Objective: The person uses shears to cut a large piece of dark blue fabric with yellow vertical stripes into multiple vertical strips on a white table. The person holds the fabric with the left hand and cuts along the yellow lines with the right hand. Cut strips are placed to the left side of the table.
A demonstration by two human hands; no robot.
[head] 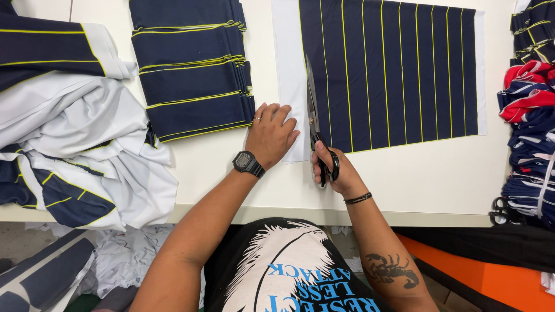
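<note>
One pair of black-handled scissors [315, 124], gripped by the right hand [335, 170], cuts along the left edge of one navy yellow-striped fabric panel [399, 75], whose white margin the left hand [269, 136] presses with fingers spread flat, with bare tabletop [416, 179] below it.

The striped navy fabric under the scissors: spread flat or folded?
Spread flat: the striped navy fabric lies as a smooth sheet on the table, its yellow stripes straight, the scissors cutting along its left white edge.

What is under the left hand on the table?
The left hand presses flat on the white margin of the navy fabric panel with yellow stripes, beside the scissors. The cloth beneath the palm is hidden.
</note>
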